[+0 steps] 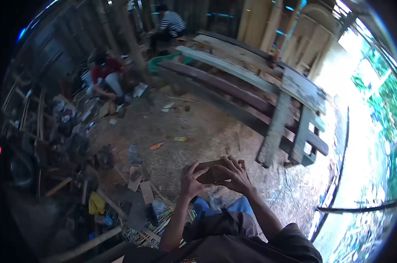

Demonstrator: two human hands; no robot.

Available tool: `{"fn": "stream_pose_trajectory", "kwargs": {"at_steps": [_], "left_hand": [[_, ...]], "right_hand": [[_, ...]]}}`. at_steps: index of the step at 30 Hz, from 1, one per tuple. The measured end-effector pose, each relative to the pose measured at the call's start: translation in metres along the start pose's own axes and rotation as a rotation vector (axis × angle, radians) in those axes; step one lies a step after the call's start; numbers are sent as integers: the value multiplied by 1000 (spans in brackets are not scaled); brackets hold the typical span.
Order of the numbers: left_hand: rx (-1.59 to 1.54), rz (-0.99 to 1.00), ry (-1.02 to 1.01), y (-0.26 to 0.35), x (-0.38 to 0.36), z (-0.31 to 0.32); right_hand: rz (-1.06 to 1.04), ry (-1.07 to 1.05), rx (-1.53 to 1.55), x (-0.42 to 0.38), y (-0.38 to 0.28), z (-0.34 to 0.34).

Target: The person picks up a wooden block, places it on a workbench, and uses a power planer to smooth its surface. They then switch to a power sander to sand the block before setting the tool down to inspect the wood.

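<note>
Between both hands I hold a small brown block (213,172), wood-coloured, raised in front of my lap. My left hand (191,179) grips its left end, thumb below and fingers on top. Around its right end close the fingers of my right hand (236,176), which cover part of it. The block's exact kind cannot be made out. Below the hands are my blue-clad legs (240,206).
A long wooden bench of planks (233,87) stands ahead to the right. Two people crouch at the back, one in a red shirt (108,68), one in stripes (173,24). Scrap wood (135,177), a yellow cloth (96,203) and litter lie at left.
</note>
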State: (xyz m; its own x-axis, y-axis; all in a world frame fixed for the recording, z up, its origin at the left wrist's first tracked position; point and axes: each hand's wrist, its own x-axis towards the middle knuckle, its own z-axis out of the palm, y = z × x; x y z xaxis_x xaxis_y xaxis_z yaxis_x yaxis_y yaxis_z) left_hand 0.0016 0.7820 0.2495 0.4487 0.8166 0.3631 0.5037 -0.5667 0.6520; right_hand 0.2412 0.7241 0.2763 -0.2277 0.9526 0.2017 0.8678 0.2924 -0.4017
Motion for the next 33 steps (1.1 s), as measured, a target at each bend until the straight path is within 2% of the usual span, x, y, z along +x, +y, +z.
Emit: {"fn": "stream_pose_trajectory", "kwargs": {"at_steps": [4, 6, 8, 12, 14, 17, 18, 21, 25, 28, 31, 33], "left_hand": [[-28, 78, -112, 77, 13, 72], [-16, 196, -99, 113, 13, 112], [-47, 212, -131, 153, 12, 154], [-174, 223, -244, 242, -2, 214], [-166, 218, -230, 287, -9, 242], [-215, 287, -215, 321, -14, 286], [-219, 307, -215, 336, -8, 300], [-307, 185, -360, 376, 9, 335], [-352, 217, -481, 395, 50, 405], [-360, 284, -489, 404, 81, 468], [-325, 399, -415, 417, 123, 539], [-318, 373, -439, 433, 154, 575]], "right_hand": [[84, 124, 0, -88, 53, -43], [111, 188, 4, -136, 76, -62], [131, 270, 44, -184, 105, -81], [169, 319, 79, -286, 157, -129], [194, 347, 75, -332, 172, -154], [244, 334, 57, -379, 202, -199], [245, 364, 71, -391, 212, -208], [326, 380, 77, -420, 249, -222], [462, 370, 92, -444, 309, -238], [569, 341, 91, -461, 361, -248], [669, 323, 17, -459, 424, -261], [755, 282, -24, -455, 461, -285]]}}
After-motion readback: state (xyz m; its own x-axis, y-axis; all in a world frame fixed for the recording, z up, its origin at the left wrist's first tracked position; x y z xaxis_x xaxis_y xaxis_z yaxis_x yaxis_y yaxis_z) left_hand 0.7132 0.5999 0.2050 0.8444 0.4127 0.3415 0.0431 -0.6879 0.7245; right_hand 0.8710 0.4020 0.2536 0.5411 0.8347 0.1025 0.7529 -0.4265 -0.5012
